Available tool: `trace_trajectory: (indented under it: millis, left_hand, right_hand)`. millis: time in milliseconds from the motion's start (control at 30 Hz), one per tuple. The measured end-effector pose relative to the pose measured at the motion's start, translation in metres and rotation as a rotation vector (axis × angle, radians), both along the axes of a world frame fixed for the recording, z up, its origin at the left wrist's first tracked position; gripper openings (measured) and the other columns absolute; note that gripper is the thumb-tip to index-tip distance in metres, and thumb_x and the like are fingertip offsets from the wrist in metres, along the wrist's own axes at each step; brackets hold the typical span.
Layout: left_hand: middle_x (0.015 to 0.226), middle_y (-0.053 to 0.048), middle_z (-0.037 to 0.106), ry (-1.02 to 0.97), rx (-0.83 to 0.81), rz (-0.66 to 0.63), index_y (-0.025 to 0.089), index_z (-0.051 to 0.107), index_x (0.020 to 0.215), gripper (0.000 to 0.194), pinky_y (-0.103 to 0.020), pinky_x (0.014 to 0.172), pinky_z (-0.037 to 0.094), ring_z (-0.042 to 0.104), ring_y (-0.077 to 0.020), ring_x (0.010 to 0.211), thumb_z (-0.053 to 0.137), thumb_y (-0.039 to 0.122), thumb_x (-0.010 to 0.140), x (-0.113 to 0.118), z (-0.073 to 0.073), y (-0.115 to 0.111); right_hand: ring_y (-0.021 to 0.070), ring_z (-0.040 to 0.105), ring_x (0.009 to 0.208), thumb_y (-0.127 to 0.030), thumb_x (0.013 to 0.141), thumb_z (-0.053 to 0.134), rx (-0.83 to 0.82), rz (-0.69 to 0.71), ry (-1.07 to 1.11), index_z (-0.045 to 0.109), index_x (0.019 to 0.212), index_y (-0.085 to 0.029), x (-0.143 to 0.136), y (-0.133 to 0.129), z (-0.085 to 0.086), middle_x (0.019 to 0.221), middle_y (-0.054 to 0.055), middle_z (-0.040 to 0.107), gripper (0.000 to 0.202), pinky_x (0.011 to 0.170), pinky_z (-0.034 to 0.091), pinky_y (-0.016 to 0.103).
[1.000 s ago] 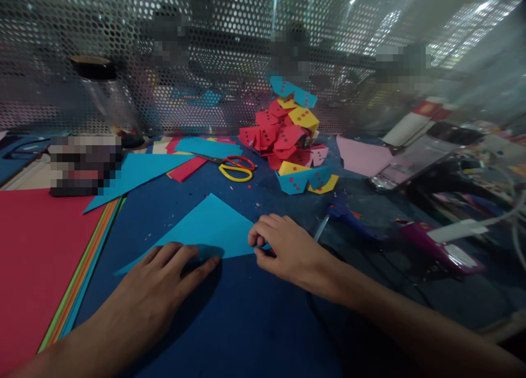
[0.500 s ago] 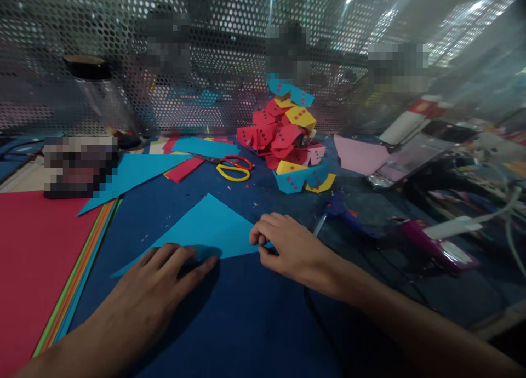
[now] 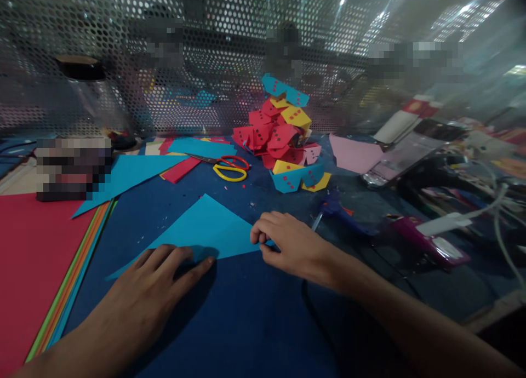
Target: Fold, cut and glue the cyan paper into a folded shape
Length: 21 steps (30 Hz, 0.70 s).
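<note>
A blue paper triangle [image 3: 205, 227] lies on the dark blue table, its peak pointing away from me. My left hand [image 3: 162, 279] rests over its lower left edge with fingers spread and thumb along the near edge. At the right corner, my right hand [image 3: 287, 244] has its fingers curled in, thumb and fingers closed around the paper's tip. Beyond the triangle lie scissors [image 3: 230, 169] with red and yellow handles. A pile of folded red, yellow and blue paper pieces with dots [image 3: 273, 134] stands at the back.
Stacked coloured sheets [image 3: 36, 257] lie at left, with another blue sheet [image 3: 127, 175] behind. A blue glue gun [image 3: 345, 216], a purple device [image 3: 431, 241] and cables are at right. Pink paper [image 3: 355, 153] and a lidded jar [image 3: 94, 98] stand farther back, before a perforated metal screen.
The view has shifted slightly, so the table things appear a little farther left. Both hands keep nearly the same places on the blue triangle.
</note>
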<state>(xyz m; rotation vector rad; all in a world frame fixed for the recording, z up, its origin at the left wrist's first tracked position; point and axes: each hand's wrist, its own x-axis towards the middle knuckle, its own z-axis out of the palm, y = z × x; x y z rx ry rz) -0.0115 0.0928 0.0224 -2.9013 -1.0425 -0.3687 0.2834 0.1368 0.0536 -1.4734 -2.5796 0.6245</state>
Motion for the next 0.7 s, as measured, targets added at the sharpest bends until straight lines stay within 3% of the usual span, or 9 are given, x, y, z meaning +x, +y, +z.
trace_trajectory:
  millis: [700]
  left_hand:
    - [0.113,-0.007,0.069,-0.008,-0.001,0.016,0.03,0.056,0.143,0.068,-0.04,0.079,0.055,0.064,-0.026,0.095,0.041,-0.002,0.085,-0.0025,-0.0031,0.0008]
  right_hand:
    - [0.0183,0.057,0.09,-0.002,0.077,0.058,-0.019,0.019,-0.021,0.062,0.09,-0.021,0.0053,0.0029,0.0052,0.096,0.001,0.065,0.024,0.08,0.036,0.033]
